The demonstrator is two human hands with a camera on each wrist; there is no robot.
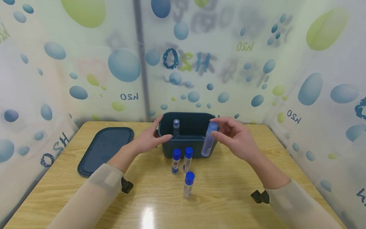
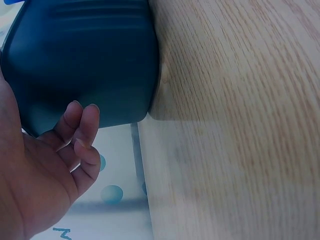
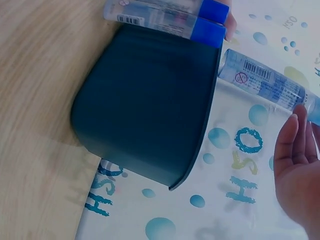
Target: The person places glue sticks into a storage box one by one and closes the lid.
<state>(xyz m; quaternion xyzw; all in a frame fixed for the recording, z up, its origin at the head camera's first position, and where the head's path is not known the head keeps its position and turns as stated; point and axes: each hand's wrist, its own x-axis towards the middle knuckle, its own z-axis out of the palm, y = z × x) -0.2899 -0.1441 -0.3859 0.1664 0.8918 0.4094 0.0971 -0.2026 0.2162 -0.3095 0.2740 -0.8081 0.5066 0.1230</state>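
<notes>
A dark teal plastic bin (image 1: 168, 148) stands on the table, its top open. My left hand (image 1: 147, 140) rests against its left end, thumb along the front rim and index finger at the left rim; in the left wrist view the other fingers (image 2: 85, 122) curl loosely beside the wall. With fingertips and thumb, my right hand (image 1: 238, 138) pinches the capped end of a glue stick (image 1: 208, 144), tilted in front of the bin's right front corner. Another glue stick (image 1: 176, 129) stands inside the bin at the left.
Three blue-capped glue sticks stand before the bin: a left one (image 1: 175, 162), one beside it (image 1: 187, 160), and a nearer one (image 1: 188, 186). A dark lid (image 1: 107, 149) lies flat at the table's left. Patterned curtain (image 1: 183, 86) encloses the wooden table (image 1: 234, 197).
</notes>
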